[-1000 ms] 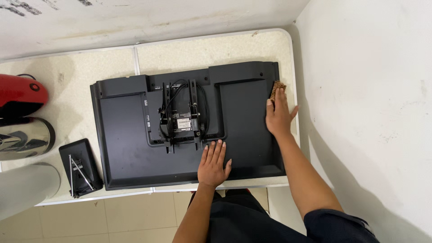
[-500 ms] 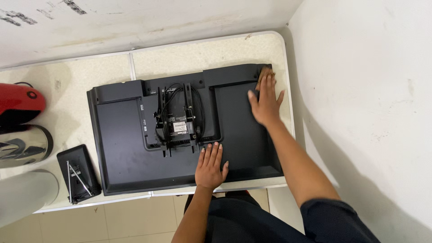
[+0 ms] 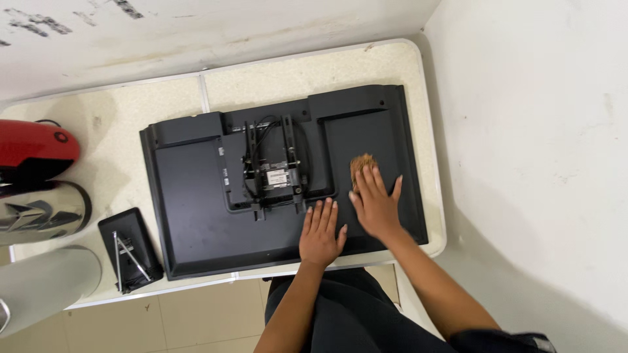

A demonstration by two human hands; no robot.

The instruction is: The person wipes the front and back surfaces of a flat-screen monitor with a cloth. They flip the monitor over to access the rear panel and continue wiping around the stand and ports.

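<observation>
A black flat-screen television (image 3: 196, 196) lies face down on a cream table (image 3: 275, 78), its rear panel up. A metal wall bracket with looped cables (image 3: 275, 170) is fixed at the middle of the back. My left hand (image 3: 322, 234) rests flat on the panel near its front edge, fingers together. My right hand (image 3: 374, 204) presses a small brown cloth (image 3: 360, 163) onto the right part of the panel; the cloth shows just beyond my fingertips. The two hands lie side by side, almost touching.
A small black stand base with two metal rods (image 3: 129, 255) lies at the table's front left. A red appliance (image 3: 36, 150), a shiny steel vessel (image 3: 39, 212) and a grey cylinder (image 3: 46, 281) stand at the left. White walls close the back and right.
My right hand has dragged the cloth from the panel's far right corner down and left to beside my left hand. The left hand has stayed in place.
</observation>
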